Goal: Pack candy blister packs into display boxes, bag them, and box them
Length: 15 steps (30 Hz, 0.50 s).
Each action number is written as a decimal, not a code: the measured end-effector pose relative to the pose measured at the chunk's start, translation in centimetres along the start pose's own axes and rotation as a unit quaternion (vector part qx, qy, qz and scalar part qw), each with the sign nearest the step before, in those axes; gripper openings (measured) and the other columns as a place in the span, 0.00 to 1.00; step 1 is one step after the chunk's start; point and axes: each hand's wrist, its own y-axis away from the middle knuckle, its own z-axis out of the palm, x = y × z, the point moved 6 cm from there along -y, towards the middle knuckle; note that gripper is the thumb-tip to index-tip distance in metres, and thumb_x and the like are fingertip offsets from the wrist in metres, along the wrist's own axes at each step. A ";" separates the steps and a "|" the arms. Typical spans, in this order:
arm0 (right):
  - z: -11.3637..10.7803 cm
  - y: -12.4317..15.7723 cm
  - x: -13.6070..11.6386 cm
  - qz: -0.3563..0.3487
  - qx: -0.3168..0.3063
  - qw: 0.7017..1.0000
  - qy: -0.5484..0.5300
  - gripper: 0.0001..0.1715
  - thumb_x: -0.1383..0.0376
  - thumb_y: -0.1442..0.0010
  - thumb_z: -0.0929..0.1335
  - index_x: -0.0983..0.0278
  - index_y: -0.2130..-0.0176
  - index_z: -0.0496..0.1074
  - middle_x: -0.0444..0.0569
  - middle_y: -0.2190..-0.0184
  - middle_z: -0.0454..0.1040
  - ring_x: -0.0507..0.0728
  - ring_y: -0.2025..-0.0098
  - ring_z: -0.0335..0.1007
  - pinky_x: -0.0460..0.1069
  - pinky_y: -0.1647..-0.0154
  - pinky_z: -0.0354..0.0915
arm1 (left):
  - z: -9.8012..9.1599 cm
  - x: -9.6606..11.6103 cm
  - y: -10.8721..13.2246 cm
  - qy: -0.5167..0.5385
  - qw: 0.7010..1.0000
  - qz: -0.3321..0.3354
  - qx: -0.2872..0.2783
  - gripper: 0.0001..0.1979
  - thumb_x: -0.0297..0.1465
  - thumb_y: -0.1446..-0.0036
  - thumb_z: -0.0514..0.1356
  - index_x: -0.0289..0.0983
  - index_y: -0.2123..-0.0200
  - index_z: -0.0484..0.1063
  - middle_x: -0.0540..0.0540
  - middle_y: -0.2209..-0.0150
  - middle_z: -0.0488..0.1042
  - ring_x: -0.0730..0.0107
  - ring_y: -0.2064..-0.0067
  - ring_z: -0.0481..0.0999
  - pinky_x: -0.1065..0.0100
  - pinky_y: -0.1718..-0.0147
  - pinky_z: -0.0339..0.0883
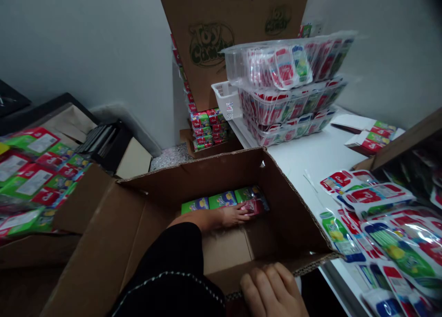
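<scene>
A large open cardboard box (pixel 221 167) fills the middle of the head view. Inside, along its far wall, lies a row of green and red shrink-wrapped small packs (pixel 222 200). My left hand (pixel 232 215), in a black sleeve, reaches into this box. Its fingers are spread and touch the red wrapped pack (pixel 253 207) at the row's right end; the fingertips lie against its front, not visibly around it. My right hand (pixel 274 291) is curled over the near rim of the box, with the thumb hidden.
On the white table (pixel 293 162) at right stand stacked clear trays (pixel 290 100) of pouches. Loose pouches (pixel 386 234) are heaped nearer. Left is another carton (pixel 86 197) with wrapped packs (pixel 37 169). Behind stand a tall carton (pixel 238 13), a white basket (pixel 226 96) and stacked packs (pixel 209 126).
</scene>
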 end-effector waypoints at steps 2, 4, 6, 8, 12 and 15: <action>0.1 0.1 0.0 0.003 -0.002 1.000 -0.001 0.16 0.71 0.34 0.57 0.62 0.66 0.71 0.46 0.75 0.73 0.53 0.70 0.67 0.51 0.56 0.60 | 0.8 0.0 0.3 0.022 0.999 0.045 -0.013 0.18 0.24 0.47 0.54 0.46 0.56 0.75 0.53 0.42 0.68 0.61 0.36 0.58 0.59 0.36 0.47; 0.0 0.2 -0.1 -0.006 -0.007 1.000 -0.006 0.16 0.70 0.34 0.57 0.62 0.65 0.71 0.46 0.74 0.74 0.53 0.70 0.67 0.51 0.56 0.59 | 1.1 0.4 0.8 0.046 0.995 0.080 -0.027 0.19 0.24 0.44 0.51 0.43 0.53 0.74 0.49 0.41 0.67 0.61 0.35 0.56 0.56 0.35 0.43; -0.1 0.2 0.0 -0.012 -0.020 1.000 -0.014 0.17 0.70 0.34 0.56 0.62 0.64 0.71 0.47 0.73 0.74 0.53 0.70 0.67 0.51 0.56 0.59 | 0.9 0.9 1.3 0.065 0.993 0.096 -0.036 0.21 0.27 0.43 0.51 0.43 0.47 0.70 0.47 0.39 0.65 0.60 0.34 0.55 0.54 0.34 0.40; -0.1 0.1 0.2 -0.016 -0.039 0.999 -0.021 0.19 0.70 0.33 0.55 0.63 0.63 0.71 0.48 0.72 0.74 0.54 0.70 0.67 0.52 0.56 0.58 | 0.1 1.2 2.3 0.103 0.992 0.058 -0.045 0.25 0.35 0.43 0.55 0.43 0.41 0.64 0.44 0.37 0.60 0.55 0.34 0.53 0.51 0.35 0.40; -0.3 -0.2 0.3 -0.021 -0.059 0.998 -0.031 0.20 0.70 0.33 0.54 0.63 0.61 0.71 0.48 0.71 0.74 0.54 0.68 0.66 0.52 0.56 0.58 | -1.6 -2.2 9.0 0.206 0.901 -0.380 -0.037 0.42 0.50 0.51 0.59 0.39 0.36 0.55 0.37 0.34 0.53 0.44 0.34 0.49 0.48 0.37 0.41; -0.3 -0.3 0.3 -0.020 -0.054 0.998 -0.034 0.20 0.70 0.33 0.53 0.63 0.61 0.71 0.48 0.71 0.74 0.54 0.67 0.66 0.52 0.55 0.58 | -2.1 -3.1 16.3 0.195 0.766 -0.611 -0.054 0.48 0.53 0.52 0.57 0.29 0.36 0.51 0.25 0.38 0.57 0.35 0.37 0.55 0.43 0.42 0.50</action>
